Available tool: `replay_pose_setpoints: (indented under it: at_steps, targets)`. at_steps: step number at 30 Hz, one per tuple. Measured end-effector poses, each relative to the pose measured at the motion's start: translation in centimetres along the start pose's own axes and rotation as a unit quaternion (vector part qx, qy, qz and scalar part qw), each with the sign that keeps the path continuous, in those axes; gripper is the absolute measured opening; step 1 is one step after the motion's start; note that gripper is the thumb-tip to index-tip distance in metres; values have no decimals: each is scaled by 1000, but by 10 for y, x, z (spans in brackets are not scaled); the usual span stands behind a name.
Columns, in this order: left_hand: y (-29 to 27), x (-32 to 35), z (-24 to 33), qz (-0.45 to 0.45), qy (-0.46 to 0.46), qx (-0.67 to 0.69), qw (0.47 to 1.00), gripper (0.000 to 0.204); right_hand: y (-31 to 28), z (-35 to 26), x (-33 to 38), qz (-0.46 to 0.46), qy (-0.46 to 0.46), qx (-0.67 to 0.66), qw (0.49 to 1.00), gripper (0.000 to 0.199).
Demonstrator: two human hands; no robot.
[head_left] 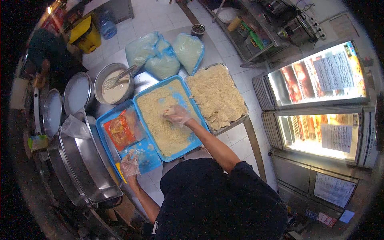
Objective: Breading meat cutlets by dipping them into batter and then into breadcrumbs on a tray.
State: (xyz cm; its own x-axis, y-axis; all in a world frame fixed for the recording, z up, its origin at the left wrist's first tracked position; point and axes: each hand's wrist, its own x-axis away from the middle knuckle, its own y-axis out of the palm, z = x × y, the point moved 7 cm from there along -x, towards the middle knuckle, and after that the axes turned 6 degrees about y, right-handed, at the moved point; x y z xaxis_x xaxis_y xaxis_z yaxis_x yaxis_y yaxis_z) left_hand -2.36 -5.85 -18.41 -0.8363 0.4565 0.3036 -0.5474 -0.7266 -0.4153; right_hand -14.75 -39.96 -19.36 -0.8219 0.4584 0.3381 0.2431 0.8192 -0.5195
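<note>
My right hand [177, 115], in a clear plastic glove, is down in the pale breadcrumbs [160, 138] that fill a blue tray [199, 145]. Its fingers are curled, and whatever lies in them cannot be told apart from the crumbs. My left hand [130, 164], gloved too, is at the near left corner of a second blue tray [154, 163], fingers apart and crumb-dusted, with nothing visible in it. Close beside it is a yellow handle [121, 173]. A clear bag with orange-red contents [121, 131] lies in that second tray.
A metal bowl of pale batter [115, 96] with a whisk [120, 78] stands behind the trays. To the right is a metal tray heaped with coated pieces [218, 96]. Filled plastic bags [154, 56] sit at the back, steel pans [90, 160] at left, lit display fridges [318, 136] at right.
</note>
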Motion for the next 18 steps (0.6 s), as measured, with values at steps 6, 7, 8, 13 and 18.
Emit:
replay_pose_setpoints:
  at_steps: [6,7,8,13,18]
  targets:
    - [13,-6,17,-13,-21,-104,994,35,-63,52,81,30,38,-35,998,33]
    - [22,-7,28,-20,-16,-106,994,35,-63,100,98,62,-32,-133,989,33]
    - [31,-8,41,-31,7,-102,994,35,-64,142,114,92,-104,-229,964,34]
    - [41,-15,-8,-58,-41,97,993,31,-92,138,154,95,284,-487,820,34]
    - [57,-28,8,-107,63,58,991,42,-93,212,147,69,311,-289,903,44]
